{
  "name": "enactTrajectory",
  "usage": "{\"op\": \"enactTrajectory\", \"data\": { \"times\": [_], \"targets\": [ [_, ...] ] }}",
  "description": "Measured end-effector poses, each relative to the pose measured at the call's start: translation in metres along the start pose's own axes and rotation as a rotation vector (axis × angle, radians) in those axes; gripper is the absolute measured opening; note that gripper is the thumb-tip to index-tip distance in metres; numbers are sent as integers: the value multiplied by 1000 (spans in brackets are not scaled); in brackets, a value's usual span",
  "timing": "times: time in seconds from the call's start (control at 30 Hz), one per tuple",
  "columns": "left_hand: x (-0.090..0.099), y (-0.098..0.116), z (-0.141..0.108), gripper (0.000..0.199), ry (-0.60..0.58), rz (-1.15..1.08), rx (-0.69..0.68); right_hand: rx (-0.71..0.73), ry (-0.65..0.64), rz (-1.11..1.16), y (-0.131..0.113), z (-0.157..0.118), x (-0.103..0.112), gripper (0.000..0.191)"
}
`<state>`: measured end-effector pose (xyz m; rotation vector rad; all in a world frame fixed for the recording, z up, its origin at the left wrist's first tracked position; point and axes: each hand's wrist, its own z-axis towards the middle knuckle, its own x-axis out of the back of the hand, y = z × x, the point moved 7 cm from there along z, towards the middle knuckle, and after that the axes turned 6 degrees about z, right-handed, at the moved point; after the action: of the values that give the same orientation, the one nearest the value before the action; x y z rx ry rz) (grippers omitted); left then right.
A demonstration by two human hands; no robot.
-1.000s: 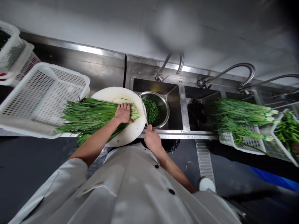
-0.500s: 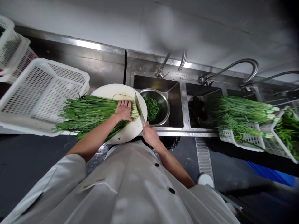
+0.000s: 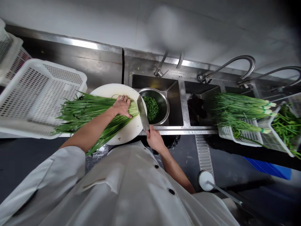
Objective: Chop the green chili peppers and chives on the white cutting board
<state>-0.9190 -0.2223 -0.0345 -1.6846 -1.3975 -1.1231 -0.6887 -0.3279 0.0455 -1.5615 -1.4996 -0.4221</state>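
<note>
A thick bundle of garlic chives (image 3: 82,110) lies across a round white cutting board (image 3: 107,89), its leafy ends hanging past the left and near edges. My left hand (image 3: 122,106) is on top of the bundle near the pale cut ends, thumb on the near side and fingers over the far side, holding it down. In my right hand (image 3: 155,138) is the handle of a kitchen knife (image 3: 143,114). Its broad blade stands beside the cut ends at the board's right side. Right of the board, a steel bowl (image 3: 168,110) contains finely chopped greens (image 3: 150,108).
A white perforated basket (image 3: 63,81) stands at the left. The bowl sits in a sink basin (image 3: 176,106); a second basin (image 3: 213,89) holds something dark. Curved faucets (image 3: 249,59) line the back. Tied green bundles (image 3: 242,106) lie on baskets at the right.
The knife blade has tilted, showing more of its flat side, and my right hand sits slightly farther right. Some near stalks now hang lower off the board. The whole view has shifted a little.
</note>
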Motion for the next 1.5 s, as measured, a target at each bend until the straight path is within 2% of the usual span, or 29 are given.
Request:
{"op": "enactTrajectory", "data": {
  "times": [0.07, 0.17, 0.23, 0.37, 0.5, 0.63, 0.77, 0.9, 1.03, 1.13, 1.27, 1.33, 1.4, 1.5],
  "targets": [
    [2, 6, -8, 123, 21, 12, 23, 9, 6, -12, 1, 2, -5, 24],
    [-1, 14, -21, 118, 30, 13, 137, 33, -6, -35, -2, 7, -18, 25],
    [-4, 19, -27, 126, 34, 2, 202, 56, -34, -61, -8, 12, -30, 26],
    [-10, 26, -28, 140, 27, -27, 220, 66, -72, -112, -16, 22, -42, 28],
    [-11, 24, -28, 136, 38, -49, 237, 77, -73, -122, -14, 18, -21, 26],
    [-10, 24, -31, 126, 70, -57, 249, 38, -55, -139, -11, -3, 7, 25],
    [-6, 24, -33, 117, 90, -59, 250, 51, -114, -161, -21, -18, 9, 24],
    [-3, 25, -33, 112, 91, -65, 239, 29, -174, -193, -28, -16, 8, 26],
    [-6, 26, -31, 113, 63, -77, 229, 83, -232, -228, -34, -5, 19, 29],
    [-11, 26, -29, 115, 46, -95, 222, 154, -231, -240, -42, 21, 21, 30],
    [-17, 26, -27, 116, 60, -138, 206, 83, -159, -225, -43, 73, -4, 32],
    [-18, 25, -28, 117, 77, -153, 202, 25, -116, -204, -41, 89, -16, 31],
    [-19, 24, -29, 119, 90, -163, 215, 9, -81, -183, -40, 91, -16, 28],
    [-18, 22, -29, 119, 101, -170, 246, 13, -50, -179, -39, 69, 1, 25]
  ]
}}
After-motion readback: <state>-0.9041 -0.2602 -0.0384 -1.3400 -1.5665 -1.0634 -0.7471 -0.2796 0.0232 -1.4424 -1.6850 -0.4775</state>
